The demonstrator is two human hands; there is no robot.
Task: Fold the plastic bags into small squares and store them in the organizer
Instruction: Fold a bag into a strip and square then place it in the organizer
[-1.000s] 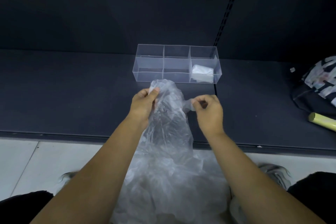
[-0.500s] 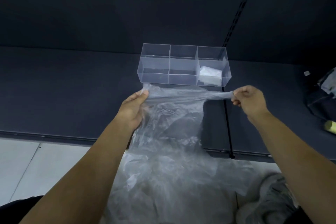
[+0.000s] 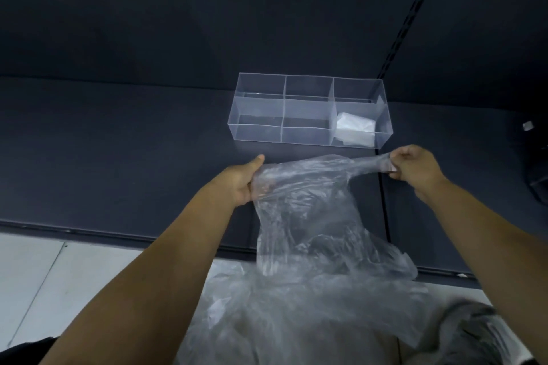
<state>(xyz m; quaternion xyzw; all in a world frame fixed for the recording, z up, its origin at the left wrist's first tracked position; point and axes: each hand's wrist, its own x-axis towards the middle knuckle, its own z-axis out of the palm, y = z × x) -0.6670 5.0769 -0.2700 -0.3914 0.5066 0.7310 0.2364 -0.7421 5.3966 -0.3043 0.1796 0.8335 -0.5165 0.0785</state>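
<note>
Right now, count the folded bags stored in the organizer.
1: a white folded bag in the rightmost section of the organizer. Others could be stacked under it; I cannot tell.

The left grip (image 3: 241,184) has its fingers behind the bag (image 3: 311,216), and they show only dimly through the film. On the right grip (image 3: 415,170), the fingertips are buried in the bunched corner. The bag's lower part is blurred and runs off the bottom edge. A shoe (image 3: 474,332) at bottom right is blurred and cut off. A dark thing (image 3: 538,175) is cut by the right edge. A pale speck (image 3: 527,126) above it is too small to tell.
</note>
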